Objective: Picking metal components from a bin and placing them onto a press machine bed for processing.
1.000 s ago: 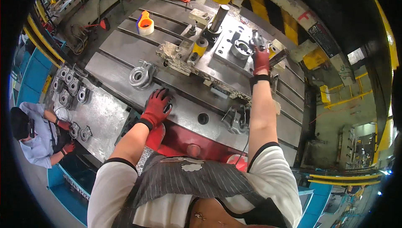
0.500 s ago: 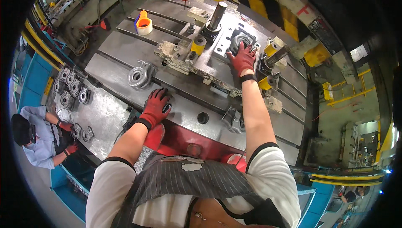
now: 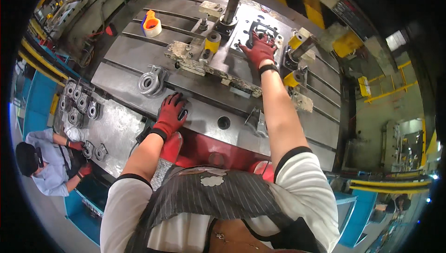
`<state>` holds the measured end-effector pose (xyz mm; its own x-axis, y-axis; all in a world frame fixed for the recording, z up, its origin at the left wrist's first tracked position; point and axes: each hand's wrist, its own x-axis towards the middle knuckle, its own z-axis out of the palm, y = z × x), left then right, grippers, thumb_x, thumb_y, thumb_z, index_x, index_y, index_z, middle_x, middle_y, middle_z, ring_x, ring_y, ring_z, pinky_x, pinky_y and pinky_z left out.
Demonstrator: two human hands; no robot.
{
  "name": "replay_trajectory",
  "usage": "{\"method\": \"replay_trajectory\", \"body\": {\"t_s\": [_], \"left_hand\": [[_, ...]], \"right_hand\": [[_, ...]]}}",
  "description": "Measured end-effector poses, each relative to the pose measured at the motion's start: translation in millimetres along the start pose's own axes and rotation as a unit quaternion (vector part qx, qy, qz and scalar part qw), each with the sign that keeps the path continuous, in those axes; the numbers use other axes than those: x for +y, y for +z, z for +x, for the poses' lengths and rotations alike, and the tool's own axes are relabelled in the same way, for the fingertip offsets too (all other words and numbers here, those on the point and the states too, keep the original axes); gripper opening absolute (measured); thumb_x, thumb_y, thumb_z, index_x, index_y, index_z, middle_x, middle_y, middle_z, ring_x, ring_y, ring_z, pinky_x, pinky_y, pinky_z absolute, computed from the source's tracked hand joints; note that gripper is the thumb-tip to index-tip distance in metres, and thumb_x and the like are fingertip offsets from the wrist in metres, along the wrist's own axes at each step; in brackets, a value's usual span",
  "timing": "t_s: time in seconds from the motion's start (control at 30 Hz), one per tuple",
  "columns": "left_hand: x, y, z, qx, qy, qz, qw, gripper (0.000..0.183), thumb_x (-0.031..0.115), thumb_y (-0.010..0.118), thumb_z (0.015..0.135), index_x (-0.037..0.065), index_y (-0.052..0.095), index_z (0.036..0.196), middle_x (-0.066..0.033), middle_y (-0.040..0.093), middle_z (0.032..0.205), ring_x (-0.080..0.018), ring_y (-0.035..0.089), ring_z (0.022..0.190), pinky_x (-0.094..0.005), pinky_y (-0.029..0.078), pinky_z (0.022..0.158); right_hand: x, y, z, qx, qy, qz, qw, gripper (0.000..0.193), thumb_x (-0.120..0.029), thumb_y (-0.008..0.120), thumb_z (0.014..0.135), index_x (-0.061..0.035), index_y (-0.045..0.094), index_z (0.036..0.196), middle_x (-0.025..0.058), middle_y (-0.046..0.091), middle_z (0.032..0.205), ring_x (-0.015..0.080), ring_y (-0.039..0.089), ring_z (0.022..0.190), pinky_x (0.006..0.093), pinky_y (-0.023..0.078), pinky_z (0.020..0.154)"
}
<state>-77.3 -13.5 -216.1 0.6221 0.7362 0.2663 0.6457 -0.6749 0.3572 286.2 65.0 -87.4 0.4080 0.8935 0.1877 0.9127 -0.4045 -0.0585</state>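
Observation:
My right hand (image 3: 259, 48), in a red glove, reaches far forward and grips a dark ring-shaped metal casting (image 3: 261, 32) lying on a grey fixture plate (image 3: 241, 53). My left hand (image 3: 171, 113), also red-gloved, presses flat on the slotted steel machine table (image 3: 125, 53) near its front edge, fingers spread and holding nothing. A shiny metal casting with a round eye (image 3: 151, 81) lies on the table just left of my left hand. A dark upright post (image 3: 231, 9) stands on the fixture left of the gripped casting.
Yellow clamp blocks (image 3: 297, 44) flank the fixture. An orange-and-white object (image 3: 151, 23) sits far left on the table. Several similar castings (image 3: 79, 109) lie on a lower bench at left, where another person (image 3: 46, 165) in a blue shirt works. A round hole (image 3: 224, 122) marks the table front.
My right hand has moved left from the right side of the fixture onto the ring-shaped casting. My left hand has stayed planted on the table.

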Motion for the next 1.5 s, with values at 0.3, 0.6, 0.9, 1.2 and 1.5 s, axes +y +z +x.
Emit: {"method": "replay_trajectory", "body": {"t_s": [0.3,0.6,0.9,1.2,1.5], "left_hand": [[-6.7,3.2,-7.4,0.077,-0.024,-0.056,0.995,0.046,0.026,0.066,0.072,0.01,0.058,0.114,-0.018,0.045,0.128,-0.037,0.039,0.12,-0.0451,0.03,0.103],[-177.1,41.3,-151.3,0.125,-0.333,-0.416,0.837,0.033,0.02,0.054,0.091,-0.001,0.054,0.117,-0.0094,0.06,0.112,-0.0183,0.055,0.098,-0.0323,0.044,0.086],[-130.9,45.0,-201.0,-0.348,-0.134,0.112,0.921,0.067,0.012,0.067,0.067,0.013,0.044,0.13,-0.0068,0.052,0.126,-0.0191,0.049,0.118,-0.0302,0.04,0.097],[-77.6,18.7,-169.8,-0.294,-0.202,-0.126,0.926,0.063,0.021,0.065,0.077,0.01,0.04,0.133,-0.0114,0.044,0.136,-0.0223,0.04,0.127,-0.0293,0.034,0.103],[-79.6,22.5,-170.9,-0.264,-0.296,-0.26,0.881,0.052,0.024,0.059,0.082,0.009,0.044,0.13,-0.0096,0.05,0.128,-0.0205,0.047,0.118,-0.0298,0.038,0.097]], "right_hand": [[57.7,-47.5,-162.0,0.125,-0.066,0.501,0.854,0.05,-0.019,0.068,0.081,0.0008,0.05,0.122,0.0155,0.057,0.117,0.023,0.054,0.109,0.032,0.04,0.093],[222.2,76.8,-492.7,0.174,0.339,0.723,0.576,0.031,-0.016,0.053,0.089,-0.0018,0.054,0.116,0.0092,0.06,0.112,0.0206,0.058,0.1,0.0347,0.047,0.088],[216.7,159.2,-539.2,-0.185,0.339,0.737,0.555,0.037,-0.039,0.051,0.09,-0.0171,0.05,0.12,-0.0048,0.059,0.095,0.0075,0.054,0.073,0.0239,0.042,0.058],[189.1,115.8,-527.2,-0.144,0.359,0.78,0.492,0.034,-0.024,0.055,0.089,-0.0147,0.048,0.121,-0.0013,0.058,0.108,0.0121,0.058,0.089,0.0299,0.049,0.071],[215.8,166.8,-544.6,-0.119,0.076,0.745,0.652,0.058,-0.019,0.065,0.078,-0.0088,0.041,0.13,0.0089,0.046,0.13,0.0231,0.043,0.12,0.0368,0.033,0.102]]}}
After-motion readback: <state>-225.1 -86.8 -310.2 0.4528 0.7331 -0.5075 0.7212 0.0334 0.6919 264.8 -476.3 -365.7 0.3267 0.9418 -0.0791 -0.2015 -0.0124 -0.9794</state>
